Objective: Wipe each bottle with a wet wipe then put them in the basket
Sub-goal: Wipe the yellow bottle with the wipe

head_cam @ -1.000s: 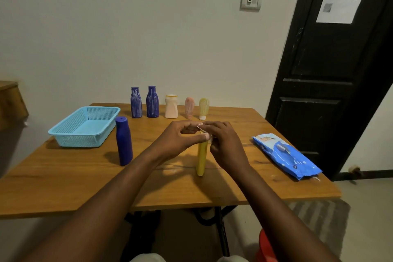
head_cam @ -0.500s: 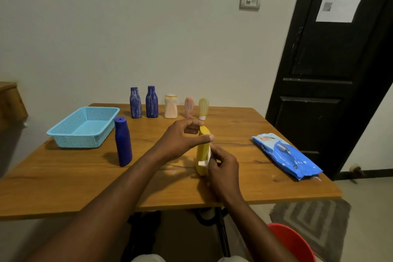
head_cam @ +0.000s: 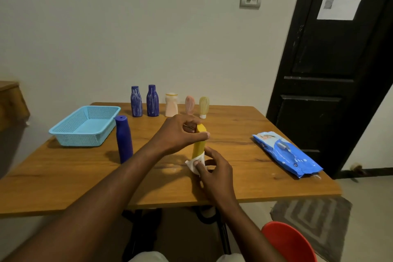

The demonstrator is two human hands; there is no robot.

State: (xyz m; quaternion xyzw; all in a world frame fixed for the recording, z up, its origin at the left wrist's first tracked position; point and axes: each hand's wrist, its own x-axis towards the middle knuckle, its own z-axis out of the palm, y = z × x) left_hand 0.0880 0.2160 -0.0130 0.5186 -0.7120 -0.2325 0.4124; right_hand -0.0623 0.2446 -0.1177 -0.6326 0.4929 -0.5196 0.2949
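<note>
Head view: the yellow bottle [head_cam: 198, 144] stands upright near the middle of the table [head_cam: 63, 172]. The left hand [head_cam: 178, 134] pinches its top between thumb and fingers. The right hand [head_cam: 213, 169] holds the wipe [head_cam: 190, 164] curled round the bottle's base. A blue bottle [head_cam: 124, 140] stands just left of them, touching neither hand. The basket [head_cam: 85, 125] sits beyond it, at the table's left side. A row of bottles [head_cam: 171, 105] lines the far edge. The wipes pack [head_cam: 285, 153] lies to the right, well apart.
</note>
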